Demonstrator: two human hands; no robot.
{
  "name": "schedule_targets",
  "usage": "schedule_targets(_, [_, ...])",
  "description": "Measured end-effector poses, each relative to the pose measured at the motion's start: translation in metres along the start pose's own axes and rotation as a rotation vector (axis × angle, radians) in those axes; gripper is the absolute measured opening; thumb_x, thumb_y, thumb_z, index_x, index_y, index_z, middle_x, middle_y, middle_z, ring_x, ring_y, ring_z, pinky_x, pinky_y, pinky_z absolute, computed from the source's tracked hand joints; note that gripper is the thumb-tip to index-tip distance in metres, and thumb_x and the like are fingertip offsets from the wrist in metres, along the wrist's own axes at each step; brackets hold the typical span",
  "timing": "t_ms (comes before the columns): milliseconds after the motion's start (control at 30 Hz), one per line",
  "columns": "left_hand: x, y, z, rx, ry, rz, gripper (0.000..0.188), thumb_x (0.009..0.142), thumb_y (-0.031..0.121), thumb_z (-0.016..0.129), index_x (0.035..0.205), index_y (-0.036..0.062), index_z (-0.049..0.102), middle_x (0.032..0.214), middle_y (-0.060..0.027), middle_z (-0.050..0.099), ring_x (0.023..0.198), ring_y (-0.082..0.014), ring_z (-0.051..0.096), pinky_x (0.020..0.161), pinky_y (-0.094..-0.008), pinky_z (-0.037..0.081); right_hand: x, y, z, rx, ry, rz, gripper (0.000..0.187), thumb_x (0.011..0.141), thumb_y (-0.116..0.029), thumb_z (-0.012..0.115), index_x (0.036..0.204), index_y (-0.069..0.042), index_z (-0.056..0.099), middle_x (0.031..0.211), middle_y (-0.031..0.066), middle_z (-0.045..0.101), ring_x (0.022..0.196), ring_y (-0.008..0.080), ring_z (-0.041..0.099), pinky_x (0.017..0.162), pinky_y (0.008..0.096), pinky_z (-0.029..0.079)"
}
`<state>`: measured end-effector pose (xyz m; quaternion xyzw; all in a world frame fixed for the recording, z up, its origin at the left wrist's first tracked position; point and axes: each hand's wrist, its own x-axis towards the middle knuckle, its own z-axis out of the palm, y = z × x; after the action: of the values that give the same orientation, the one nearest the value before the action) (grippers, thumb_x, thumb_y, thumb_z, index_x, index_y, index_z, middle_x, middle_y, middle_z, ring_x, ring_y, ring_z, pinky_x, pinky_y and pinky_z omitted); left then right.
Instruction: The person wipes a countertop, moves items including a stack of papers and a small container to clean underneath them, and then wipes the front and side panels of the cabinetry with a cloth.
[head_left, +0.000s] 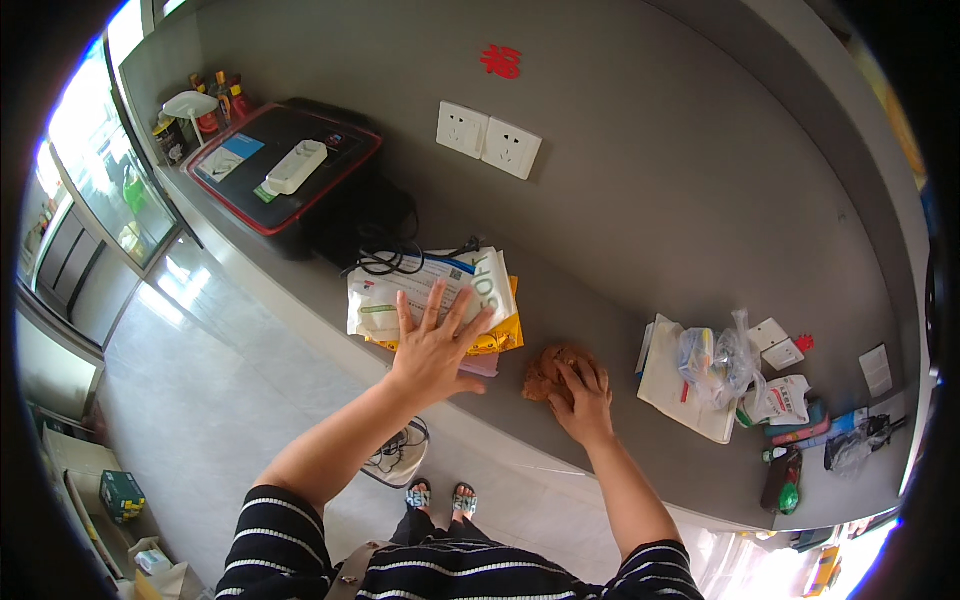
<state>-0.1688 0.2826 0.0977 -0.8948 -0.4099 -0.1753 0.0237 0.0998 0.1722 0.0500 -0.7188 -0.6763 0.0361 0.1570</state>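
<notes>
My left hand [432, 352] lies with fingers spread over a stack of soft packs, its fingertips on the white tissue pack [488, 272] at the top. Beneath that a yellow pack [512, 331] sticks out, and a pinkish item [483, 366] shows under it near my thumb. To the right, my right hand [588, 402] presses on a crumpled brown cloth [543, 374] on the grey shelf [590, 310], fingers curled into its folds. The part of the cloth under the palm is hidden.
A black printer [300, 215] with a white power strip [297, 167] on top stands at the left. Its black cable [390, 255] reaches the packs. At the right are books [665, 385], a clear plastic bag [718, 362] and small items. Wall sockets [488, 140] sit behind.
</notes>
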Motion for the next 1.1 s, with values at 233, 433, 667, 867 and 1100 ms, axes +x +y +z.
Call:
schedule_targets(233, [-0.011,-0.045,0.011,0.090,-0.114,0.088,0.081,0.067,0.049,0.081,0.139,0.0364,0.045,0.152,0.0019,0.034,0.145,-0.0286,0.022,0.112,-0.0698,0.001,0.130,-0.008,0.033,0.105,0.159,-0.067,0.038,0.086,-0.015,0.063,0.124,-0.014,0.061,0.129,0.0093,0.057,0.115,0.0400,0.050,0.096,0.0481,0.044])
schedule_targets(433, [-0.020,-0.075,-0.008,0.002,-0.125,0.204,0.076,0.064,0.049,0.084,0.131,0.0378,0.051,0.150,-0.0002,0.039,0.143,-0.0302,0.027,0.112,-0.0706,0.004,0.279,-0.068,0.062,0.340,0.291,-0.415,0.038,0.085,-0.009,0.062,0.122,-0.012,0.062,0.123,0.0102,0.062,0.113,0.0336,0.054,0.098,0.0408,0.043])
schedule_targets(667, [0.026,-0.052,-0.040,-0.293,-0.213,0.113,0.057,0.078,0.053,0.071,0.124,0.0201,0.063,0.146,-0.0064,0.045,0.140,-0.0291,0.032,0.111,-0.0674,0.010,0.327,-0.112,0.091,-0.046,-0.284,-0.512,0.054,0.087,-0.037,0.060,0.138,-0.027,0.047,0.154,0.0027,0.032,0.141,0.0305,0.027,0.114,0.0485,0.027])
schedule_targets(867, [0.106,-0.066,0.006,-0.081,0.012,-0.123,0.054,0.094,0.055,0.044,0.130,0.0176,0.060,0.141,-0.0095,0.050,0.135,-0.0306,0.040,0.114,-0.0618,0.011,0.297,-0.090,0.088,0.114,-0.230,-0.364,0.061,0.091,-0.045,0.055,0.146,-0.023,0.039,0.153,0.0050,0.031,0.142,0.0309,0.024,0.113,0.0472,0.029])
schedule_targets(1100, [0.103,-0.063,-0.002,-0.061,-0.465,-0.286,0.070,0.096,0.064,0.020,0.114,0.0201,0.071,0.116,-0.0122,0.067,0.119,-0.0295,0.056,0.114,-0.0599,0.011,0.123,-0.015,0.019,-0.203,-0.138,0.207,0.052,0.094,-0.015,0.051,0.144,-0.027,0.042,0.149,0.0026,0.036,0.138,0.0298,0.031,0.103,0.0460,0.041])
